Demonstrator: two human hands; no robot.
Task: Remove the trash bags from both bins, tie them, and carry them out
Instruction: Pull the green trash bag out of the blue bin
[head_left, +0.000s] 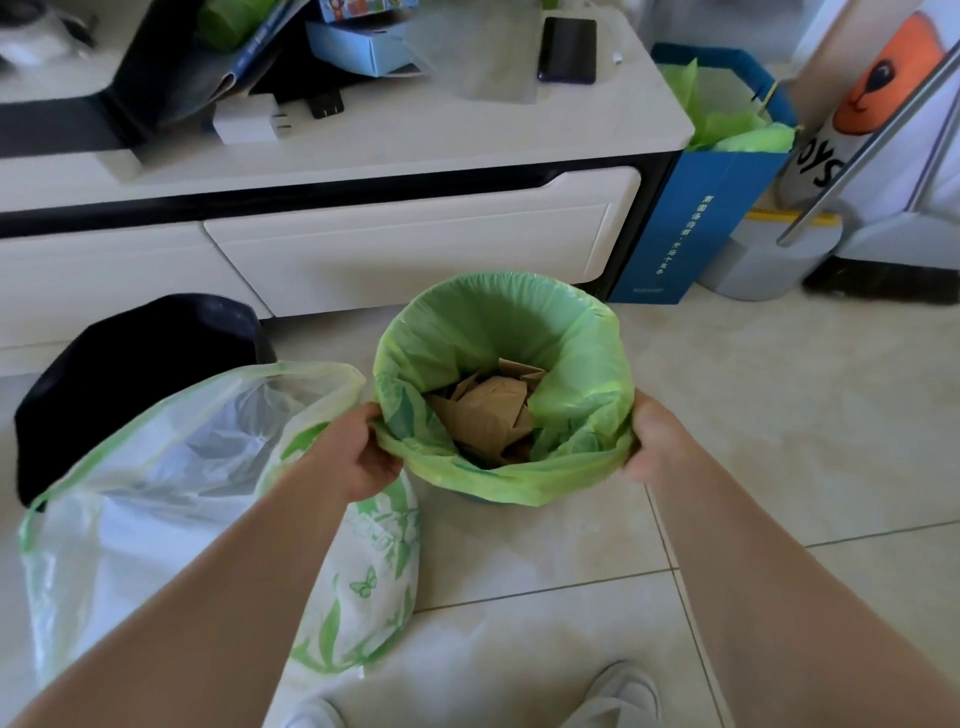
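Centre frame: green trash bag (519, 332), brown paper (485, 410) inside; the bin beneath we barely see. Our left hand (358, 454) and right hand (657, 441) pinch its rim. Lower left: white bag (156, 499), on the floor (779, 415).

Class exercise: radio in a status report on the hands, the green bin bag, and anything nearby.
Left hand and right hand grip green plastic bin bag at opposite rim edges. Bag in bin, untied, brown paper inside. White leaf-print bag slumped at left, open.
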